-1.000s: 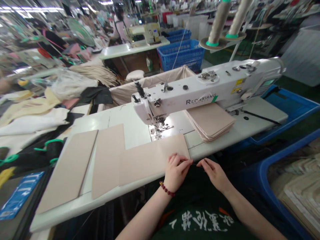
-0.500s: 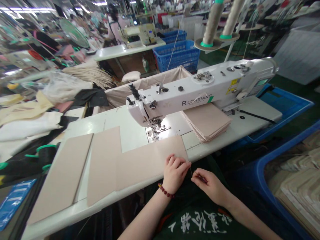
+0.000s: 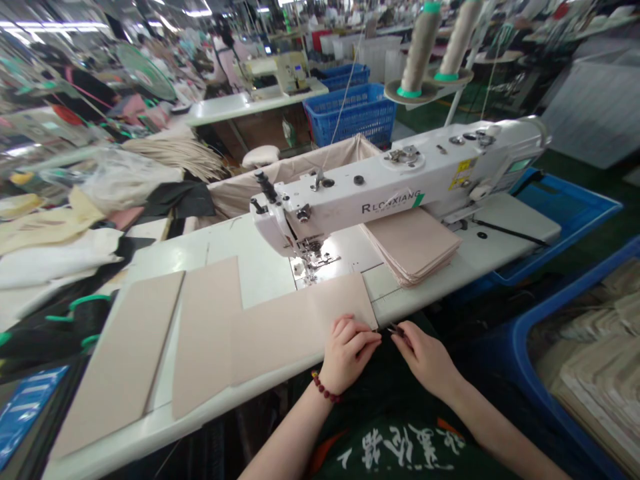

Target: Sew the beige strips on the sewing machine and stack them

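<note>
Two-handed: held a beige panel [image 3: 280, 337] on the white table [image 3: 265, 267], on the near side of the sewing machine [image 3: 340, 200], just in front of it. Logged long axis as left-to-right, roughly parallel to the sewing machine's length, with one short end toward the right hand [image 3: 429, 360]. Gripped the near right corner in curled fingers of the left hand [image 3: 347, 353]. Clasped a small dark tool [image 3: 397, 330] in bent right fingers, mostly hidden, couldn't identify type. Counted two more panels [image 3: 207, 340] left of the sewing machine, plus a panel stack [image 3: 413, 243] partly under it.
</note>
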The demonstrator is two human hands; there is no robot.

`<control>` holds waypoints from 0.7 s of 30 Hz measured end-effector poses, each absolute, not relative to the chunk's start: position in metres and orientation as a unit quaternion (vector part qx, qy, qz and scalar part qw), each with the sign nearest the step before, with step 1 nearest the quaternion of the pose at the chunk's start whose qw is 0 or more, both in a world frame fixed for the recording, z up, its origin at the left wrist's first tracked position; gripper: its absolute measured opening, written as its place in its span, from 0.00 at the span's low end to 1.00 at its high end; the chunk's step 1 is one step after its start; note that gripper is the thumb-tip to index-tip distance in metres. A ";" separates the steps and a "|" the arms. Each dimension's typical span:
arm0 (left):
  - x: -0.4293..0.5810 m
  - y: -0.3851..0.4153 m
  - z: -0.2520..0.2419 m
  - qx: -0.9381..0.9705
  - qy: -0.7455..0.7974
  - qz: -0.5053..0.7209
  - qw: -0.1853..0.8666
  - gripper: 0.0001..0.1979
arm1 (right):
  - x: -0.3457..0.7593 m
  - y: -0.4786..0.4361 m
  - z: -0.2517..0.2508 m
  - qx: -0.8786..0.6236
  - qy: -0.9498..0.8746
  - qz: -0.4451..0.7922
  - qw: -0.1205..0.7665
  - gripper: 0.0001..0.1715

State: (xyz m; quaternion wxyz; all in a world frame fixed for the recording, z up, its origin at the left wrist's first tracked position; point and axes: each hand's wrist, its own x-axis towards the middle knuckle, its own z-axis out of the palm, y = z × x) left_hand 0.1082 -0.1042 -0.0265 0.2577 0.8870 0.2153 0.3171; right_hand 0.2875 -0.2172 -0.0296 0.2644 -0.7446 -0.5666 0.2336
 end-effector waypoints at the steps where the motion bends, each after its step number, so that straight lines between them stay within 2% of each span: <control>1: 0.108 -0.104 -0.026 0.886 0.214 0.318 0.260 0.07 | 0.282 -0.217 -0.031 -0.743 -0.582 0.217 0.247 0.12; 5: 0.107 -0.103 -0.026 0.886 0.210 0.317 0.265 0.07 | 0.263 -0.215 -0.035 -0.739 -0.612 0.183 0.213 0.09; 11: 0.107 -0.102 -0.026 0.890 0.210 0.311 0.261 0.06 | 0.257 -0.209 -0.039 -0.738 -0.618 0.157 0.220 0.09; 21: 0.110 -0.103 -0.027 0.893 0.214 0.303 0.254 0.05 | 0.255 -0.208 -0.038 -0.760 -0.600 0.175 0.180 0.11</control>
